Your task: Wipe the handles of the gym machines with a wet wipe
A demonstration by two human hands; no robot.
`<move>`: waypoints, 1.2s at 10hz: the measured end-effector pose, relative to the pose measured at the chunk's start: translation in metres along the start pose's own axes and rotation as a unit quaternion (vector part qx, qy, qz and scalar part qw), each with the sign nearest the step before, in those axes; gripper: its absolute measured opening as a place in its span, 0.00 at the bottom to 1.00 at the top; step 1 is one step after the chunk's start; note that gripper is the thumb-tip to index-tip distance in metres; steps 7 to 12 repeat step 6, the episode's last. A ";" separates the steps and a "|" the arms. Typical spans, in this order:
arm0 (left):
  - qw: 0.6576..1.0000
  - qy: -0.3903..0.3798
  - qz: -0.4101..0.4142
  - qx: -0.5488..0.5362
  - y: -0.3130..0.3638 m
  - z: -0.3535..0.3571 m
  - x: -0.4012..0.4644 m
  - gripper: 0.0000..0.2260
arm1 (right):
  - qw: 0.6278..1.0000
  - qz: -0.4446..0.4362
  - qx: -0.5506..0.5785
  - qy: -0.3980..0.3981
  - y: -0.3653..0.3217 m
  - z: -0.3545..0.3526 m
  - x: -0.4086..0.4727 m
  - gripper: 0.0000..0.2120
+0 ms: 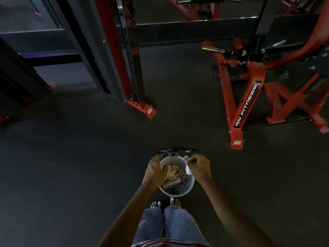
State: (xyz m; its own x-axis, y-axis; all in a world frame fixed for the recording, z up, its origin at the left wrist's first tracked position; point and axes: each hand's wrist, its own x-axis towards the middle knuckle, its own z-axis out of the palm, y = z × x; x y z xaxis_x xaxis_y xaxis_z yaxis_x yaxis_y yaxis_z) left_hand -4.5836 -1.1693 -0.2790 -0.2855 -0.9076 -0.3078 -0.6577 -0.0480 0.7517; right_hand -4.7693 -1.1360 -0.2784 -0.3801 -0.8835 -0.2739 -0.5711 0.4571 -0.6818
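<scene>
Head view looks straight down at a small white round pedal bin [191,184] standing on the dark rubber floor just in front of the person's bare feet, its black lid [176,150] tipped open at the far side. The left hand [155,171] grips the bin's near-left rim, fingers curled over the edge. The right hand [199,165] is clenched round a crumpled white wet wipe [188,169], which hangs at the bin's right rim, partly inside. This looks like the disposal step: the wipe appears about to be dropped in. Next, the right hand needs to release it over the opening, clear of the rim. The wipe is small, bunched and pale; whether it is soiled cannot be told. Crumpled yellowish rubbish [173,172] already fills the bin. A red steel machine frame [243,107] stands well apart, ahead right.
</scene>
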 end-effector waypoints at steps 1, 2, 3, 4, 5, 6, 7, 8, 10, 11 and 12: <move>1.000 0.000 -0.008 0.000 -0.005 -0.003 -0.001 0.21 | 1.000 0.010 -0.009 -0.001 0.000 0.004 0.001 0.03; 1.000 0.002 -0.019 0.005 -0.011 -0.010 -0.003 0.22 | 1.000 0.010 -0.022 -0.007 -0.002 0.009 0.002 0.02; 1.000 0.008 -0.021 0.015 -0.014 -0.014 -0.003 0.22 | 0.999 0.008 -0.040 -0.014 -0.004 0.009 0.002 0.01; 1.000 0.008 -0.023 0.015 -0.018 -0.018 -0.002 0.22 | 0.999 0.015 -0.045 -0.021 -0.004 0.008 0.006 0.03; 1.000 0.006 -0.015 0.011 -0.018 -0.018 -0.002 0.22 | 0.999 0.027 -0.037 -0.020 -0.007 0.007 0.006 0.04; 1.000 0.006 -0.026 -0.006 -0.018 -0.018 0.001 0.22 | 0.999 0.039 -0.024 -0.013 -0.011 0.006 0.006 0.04; 1.000 0.006 -0.026 -0.006 -0.018 -0.018 0.001 0.22 | 0.999 0.039 -0.024 -0.013 -0.011 0.006 0.006 0.04; 1.000 0.006 -0.026 -0.006 -0.018 -0.018 0.001 0.22 | 0.999 0.039 -0.024 -0.013 -0.011 0.006 0.006 0.04; 1.000 0.006 -0.026 -0.006 -0.018 -0.018 0.001 0.22 | 0.999 0.039 -0.024 -0.013 -0.011 0.006 0.006 0.04; 1.000 0.006 -0.026 -0.006 -0.018 -0.018 0.001 0.22 | 0.999 0.039 -0.024 -0.013 -0.011 0.006 0.006 0.04; 1.000 0.006 -0.026 -0.006 -0.018 -0.018 0.001 0.22 | 0.999 0.039 -0.024 -0.013 -0.011 0.006 0.006 0.04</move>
